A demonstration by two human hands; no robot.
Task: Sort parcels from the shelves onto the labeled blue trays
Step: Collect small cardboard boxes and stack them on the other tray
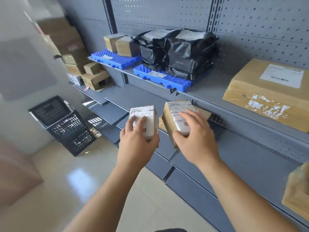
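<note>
One small labelled parcel (144, 120) is clasped in the left hand (138, 141), another parcel (179, 118) in the right hand (194, 139), with the blue trays (163, 77) lying beyond the fingertips, long axes running leftward.

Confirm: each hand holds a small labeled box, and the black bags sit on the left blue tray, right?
Not quite. Each hand, left hand and right hand, does hold a small labeled box, but the black bags sit on the right blue tray; the left blue tray carries brown boxes. The head view shows it.
</note>
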